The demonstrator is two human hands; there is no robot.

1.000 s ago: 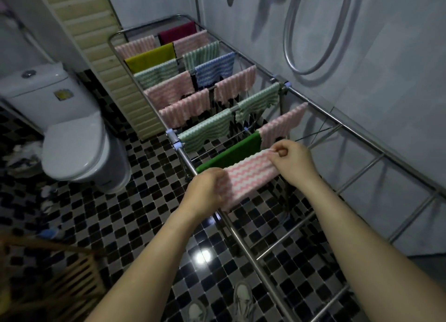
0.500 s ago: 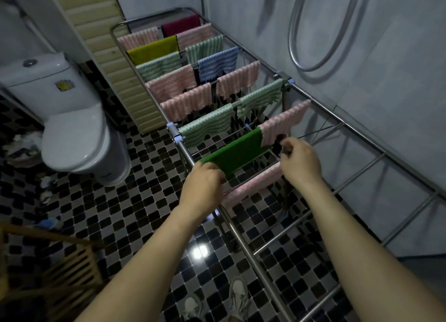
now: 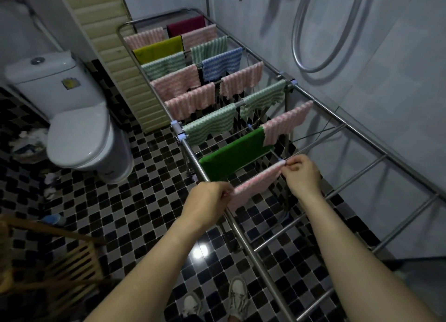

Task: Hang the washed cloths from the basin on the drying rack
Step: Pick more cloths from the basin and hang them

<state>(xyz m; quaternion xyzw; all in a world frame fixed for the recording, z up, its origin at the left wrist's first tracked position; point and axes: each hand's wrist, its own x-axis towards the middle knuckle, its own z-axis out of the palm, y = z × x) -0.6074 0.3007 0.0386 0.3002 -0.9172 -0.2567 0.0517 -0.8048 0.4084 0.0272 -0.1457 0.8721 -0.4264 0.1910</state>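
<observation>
A pink-and-white striped cloth (image 3: 255,185) lies folded over a rail of the steel drying rack (image 3: 243,235), just in front of a green cloth (image 3: 234,159). My left hand (image 3: 207,201) pinches the cloth's left end near the rack's side bar. My right hand (image 3: 301,174) pinches its right end by a blue clip on the rail. Several more pink, green, blue, yellow and maroon cloths hang on the rails farther back. The basin is out of view.
A white toilet (image 3: 79,128) stands to the left on the black-and-white tiled floor. A wooden stool or rack (image 3: 55,261) is at lower left. Bare rails (image 3: 284,237) run below my hands. A shower hose (image 3: 313,63) hangs on the right wall.
The pink cloth, held spread above the rail a second ago, has been lowered and draped over it. Both hands moved down with it and now pinch its ends.
</observation>
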